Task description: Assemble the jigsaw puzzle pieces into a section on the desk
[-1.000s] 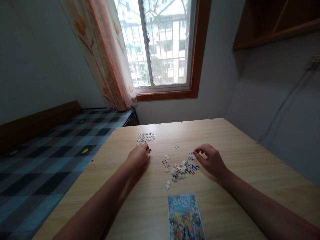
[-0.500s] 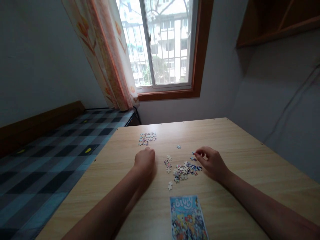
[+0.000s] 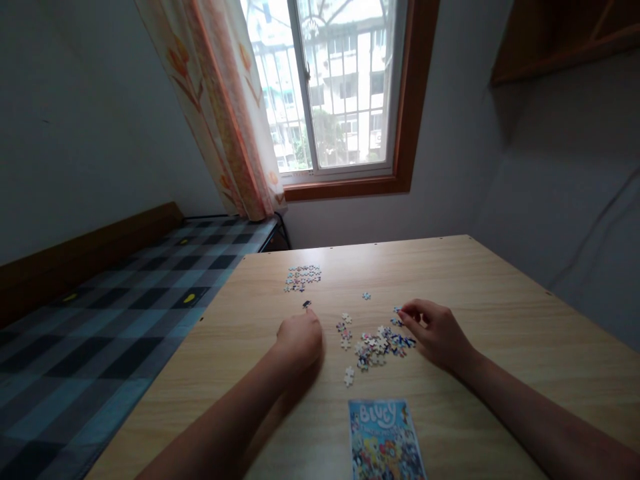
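Note:
My left hand (image 3: 301, 337) is over the left of the table, its index finger reaching forward and the other fingers curled. That fingertip meets a small dark puzzle piece (image 3: 307, 304), just below the assembled rows of puzzle pieces (image 3: 303, 275). Thumb and index finger of my right hand (image 3: 434, 328) are pinched together at a light-blue puzzle piece (image 3: 397, 309). Close to its left lies a loose heap of puzzle pieces (image 3: 380, 345), some pale side up, others blue and purple. A short column of pieces (image 3: 344, 328) sits between the heap and my left hand.
A colourful Bluey picture card (image 3: 385, 440) lies at the near side of the wooden table (image 3: 240, 320). Single pieces rest apart, one light-blue piece (image 3: 367, 295) behind the heap and pale ones (image 3: 349, 377) in front. A bed with checked cloth (image 3: 145, 327) stands left.
My left hand has drawn back slightly, and the dark piece at its fingertip now shows. My right hand keeps its pinch at nearly the same spot. The whole view has shifted a little.

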Motion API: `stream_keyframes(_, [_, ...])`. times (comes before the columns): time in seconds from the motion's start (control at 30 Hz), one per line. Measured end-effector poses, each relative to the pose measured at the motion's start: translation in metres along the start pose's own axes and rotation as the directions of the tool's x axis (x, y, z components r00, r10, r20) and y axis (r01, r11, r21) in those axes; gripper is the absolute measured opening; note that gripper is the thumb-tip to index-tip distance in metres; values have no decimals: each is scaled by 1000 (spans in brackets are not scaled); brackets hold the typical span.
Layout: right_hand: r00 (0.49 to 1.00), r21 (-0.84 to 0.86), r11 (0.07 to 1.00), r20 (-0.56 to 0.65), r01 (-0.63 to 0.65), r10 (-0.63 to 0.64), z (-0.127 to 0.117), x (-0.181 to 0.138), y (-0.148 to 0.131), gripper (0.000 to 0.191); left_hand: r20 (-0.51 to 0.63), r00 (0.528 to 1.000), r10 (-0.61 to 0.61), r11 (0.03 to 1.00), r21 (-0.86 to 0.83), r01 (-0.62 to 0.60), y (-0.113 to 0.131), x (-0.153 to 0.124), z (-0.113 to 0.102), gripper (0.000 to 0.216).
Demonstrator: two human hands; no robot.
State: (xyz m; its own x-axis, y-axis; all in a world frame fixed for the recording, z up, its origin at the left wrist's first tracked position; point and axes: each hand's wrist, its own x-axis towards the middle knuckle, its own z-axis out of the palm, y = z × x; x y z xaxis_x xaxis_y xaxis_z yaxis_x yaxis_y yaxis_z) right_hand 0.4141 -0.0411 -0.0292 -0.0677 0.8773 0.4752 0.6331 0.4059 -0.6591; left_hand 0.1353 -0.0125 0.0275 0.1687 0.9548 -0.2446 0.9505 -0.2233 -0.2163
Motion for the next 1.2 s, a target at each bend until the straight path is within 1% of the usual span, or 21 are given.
stream_keyframes(0.1, [1000,5,1000,7,2,-2,0,0,0,19,36,999,-4,1000,27,3,-2,0,0,47])
stream_keyframes(0.3, [1000,2,1000,25,7,-7,1,0,0,18,18,996,-83,995,-47,84,-7,7,-1,51])
stream_keyframes(0.57, [999,2,1000,35,8,-8,1,-1,-2,18,68,996,-54,999,-2,54,-4,-6,-12,51])
stream_keyframes(0.8, [998,8,1000,61,2,-3,2,-1,-2,18,31,996,-86,996,-18,87,-18,3,-6,65])
stream_keyframes(1.0, [997,0,1000,77,2,-2,3,-1,-4,19,-66,994,-82,994,-84,76,-15,14,2,60])
stream_keyframes(1.2, [996,9,1000,84,10,-11,4,-1,-5,20,-159,980,-122,987,-126,102,-11,31,12,59])
